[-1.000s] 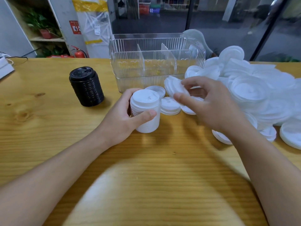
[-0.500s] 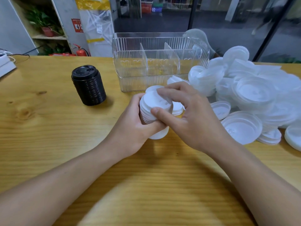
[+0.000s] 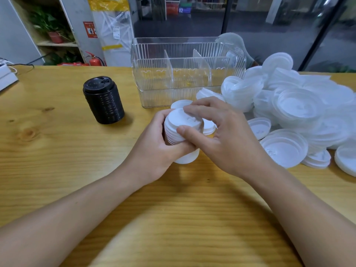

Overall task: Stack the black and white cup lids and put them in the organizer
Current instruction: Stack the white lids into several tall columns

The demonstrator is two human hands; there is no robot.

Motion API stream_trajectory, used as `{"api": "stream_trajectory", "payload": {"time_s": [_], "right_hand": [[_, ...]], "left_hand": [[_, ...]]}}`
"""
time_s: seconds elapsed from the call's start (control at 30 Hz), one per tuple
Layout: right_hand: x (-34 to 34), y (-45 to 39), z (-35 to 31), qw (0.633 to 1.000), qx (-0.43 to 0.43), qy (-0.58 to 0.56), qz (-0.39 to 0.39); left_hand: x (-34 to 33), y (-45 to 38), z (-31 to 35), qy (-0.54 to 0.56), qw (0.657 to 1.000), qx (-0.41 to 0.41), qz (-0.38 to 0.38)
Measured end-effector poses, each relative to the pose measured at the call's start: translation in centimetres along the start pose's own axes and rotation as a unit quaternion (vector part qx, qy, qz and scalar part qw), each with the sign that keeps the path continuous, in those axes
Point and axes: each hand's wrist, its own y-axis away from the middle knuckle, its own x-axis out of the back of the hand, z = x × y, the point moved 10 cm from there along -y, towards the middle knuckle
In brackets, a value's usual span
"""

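Observation:
My left hand (image 3: 154, 149) grips a stack of white lids (image 3: 178, 130) at the middle of the wooden table, tilted toward me. My right hand (image 3: 221, 135) holds the top lid of that stack, thumb on its near rim and fingers over its far edge. A finished stack of black lids (image 3: 104, 101) stands upright to the left. The clear plastic organizer (image 3: 154, 74) with two dividers stands behind the hands; no lids show inside it. A big pile of loose white lids (image 3: 300, 110) lies to the right.
Several single white lids (image 3: 285, 147) lie upside down at the pile's near edge. A white device (image 3: 5, 78) sits at the table's far left edge. Shelves with plants and a fire extinguisher (image 3: 94, 59) stand behind the table.
My right hand took a white lid from the pile and brought it left onto the stack. My left hand lifted and tilted the stack. The view shifted slightly.

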Motion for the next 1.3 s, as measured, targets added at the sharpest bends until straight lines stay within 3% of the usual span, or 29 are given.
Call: {"api": "stream_trajectory", "payload": {"time_s": [0.13, 0.2, 0.4, 0.47, 0.63, 0.87, 1.07, 1.3], "right_hand": [[2.0, -0.5, 1.9, 0.998, -0.029, -0.041, 0.029], [2.9, -0.7, 3.7, 0.997, -0.066, 0.001, 0.041], [-0.4, 0.0, 6.3, 0.972, -0.107, 0.184, -0.100], [-0.7, 0.0, 6.3, 0.965, -0.095, 0.214, -0.114], [0.1, 0.0, 5.4, 0.985, -0.070, 0.137, -0.076], [-2.7, 0.6, 5.6, 0.964, -0.055, 0.163, -0.200], [-0.9, 0.0, 6.0, 0.970, -0.052, 0.201, -0.123], [0.4, 0.7, 5.1, 0.968, -0.073, 0.159, -0.181]], "left_hand": [[1.0, -0.1, 0.4, -0.019, 1.000, -0.003, 0.015], [2.0, -0.2, 0.6, -0.035, 0.999, -0.008, 0.018], [3.0, -0.3, 1.1, -0.044, 0.999, -0.022, -0.007], [2.4, -0.1, 1.4, -0.041, 0.998, -0.036, -0.021], [2.1, 0.0, 1.6, -0.007, 0.998, -0.051, -0.038], [2.5, -0.2, 1.5, 0.003, 0.998, -0.055, -0.017], [3.0, -0.2, 1.6, -0.004, 0.999, -0.054, 0.008], [3.1, -0.2, 1.4, -0.002, 0.999, -0.041, 0.000]]}}
